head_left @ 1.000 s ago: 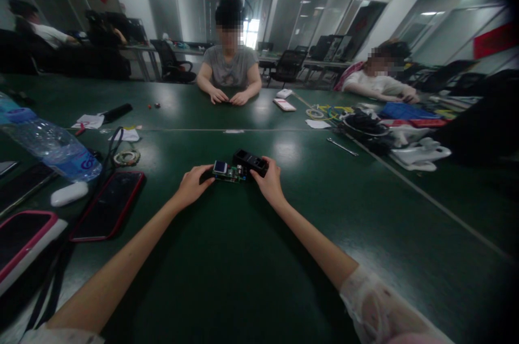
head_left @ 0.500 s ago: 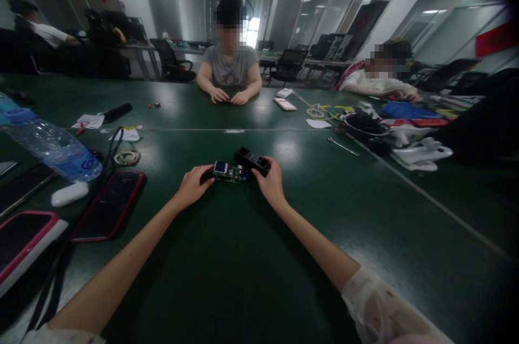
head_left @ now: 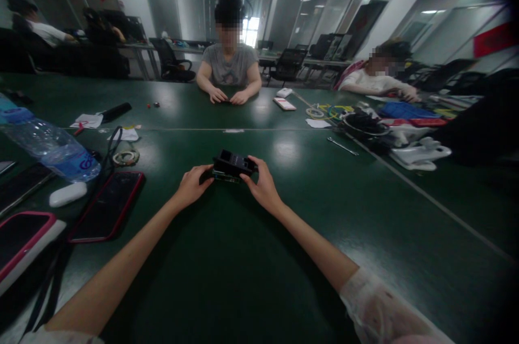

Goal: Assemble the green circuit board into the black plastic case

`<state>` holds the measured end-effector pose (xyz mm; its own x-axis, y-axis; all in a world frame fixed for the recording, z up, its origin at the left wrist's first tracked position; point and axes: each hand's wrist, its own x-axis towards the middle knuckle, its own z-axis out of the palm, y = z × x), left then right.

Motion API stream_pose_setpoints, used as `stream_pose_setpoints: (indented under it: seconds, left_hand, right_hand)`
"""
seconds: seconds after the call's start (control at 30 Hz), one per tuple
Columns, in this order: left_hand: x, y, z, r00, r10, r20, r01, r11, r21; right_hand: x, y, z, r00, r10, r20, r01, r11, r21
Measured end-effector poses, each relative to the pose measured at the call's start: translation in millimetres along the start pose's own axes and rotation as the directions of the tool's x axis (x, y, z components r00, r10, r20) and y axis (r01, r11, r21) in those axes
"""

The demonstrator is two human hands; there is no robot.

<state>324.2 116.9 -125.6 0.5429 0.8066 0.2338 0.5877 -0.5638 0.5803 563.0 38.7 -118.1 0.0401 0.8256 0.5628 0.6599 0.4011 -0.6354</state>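
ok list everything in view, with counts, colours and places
flat circuit board: one, green, centre
hollow plastic casing: one, black, over the board
clear plastic bottle: one, blue label, left
red-rimmed phone: one, dark screen, left
pink-rimmed phone: one, dark screen, far left
rounded plastic case: one, white, beside bottle
metal wrench: one, silver, right
coiled cables: several, yellow and white, beyond wrench
large flat table: one, green, throughout
people: at least four, varied clothing, beyond
chairs: several, black, background
left hand: one, bare, holding board
right hand: one, bare, holding casing

Clear bottle [head_left: 52, 144] lying on its side, white case [head_left: 68, 194] adjacent to red-edged phone [head_left: 106, 206], wrench [head_left: 343, 146] right.
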Motion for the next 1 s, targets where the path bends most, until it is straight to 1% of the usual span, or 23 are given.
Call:
stream_pose_setpoints:
  seconds: [0.2, 0.3, 0.4, 0.53, 0.63, 0.77, 0.87, 1.0]
  left_hand:
    - [1, 0, -0.1, 1.0, -0.029, 0.001, 0.029, 0.999, -0.032]
    - [0, 2, -0.4, 0.999, -0.037, -0.014, 0.036, 0.997, -0.073]
    - [-1, 5, -1.4, 0.999, -0.032, -0.003, 0.032, 0.995, -0.096]
    - [-2, 9, -3.6, 0.999, -0.036, 0.022, 0.038, 0.994, -0.099]
    - [-2, 11, -4.6, 0.998, -0.055, 0.028, 0.057, 0.994, -0.096]
    - [-2, 13, -5.3, 0.998, -0.042, 0.047, 0.045, 0.997, -0.061]
    - [-2, 15, -6.5, 0.996, -0.056, 0.064, 0.058, 0.998, -0.034]
    - [-2, 16, -8.1, 0.996, -0.056, 0.075, 0.059, 0.997, -0.039]
  right_hand:
    - [1, -3, -3, 0.993, 0.011, 0.12, -0.009, 1.0, -0.015]
    - [2, 1, -1, 0.984, 0.043, 0.174, -0.041, 0.999, -0.018]
    - [2, 5, -1, 0.973, 0.044, 0.227, -0.043, 0.999, -0.009]
    - [3, 4, -3, 0.972, 0.028, 0.234, -0.034, 0.999, 0.02]
    - [4, 0, -5, 0.972, -0.006, 0.235, 0.002, 1.0, 0.017]
    - [4, -4, -6, 0.967, -0.044, 0.25, 0.038, 0.999, 0.029]
    - [3, -4, -5, 0.964, -0.03, 0.265, 0.014, 0.998, 0.063]
    - [5, -2, -6, 0.949, 0.014, 0.315, -0.06, 0.989, 0.137]
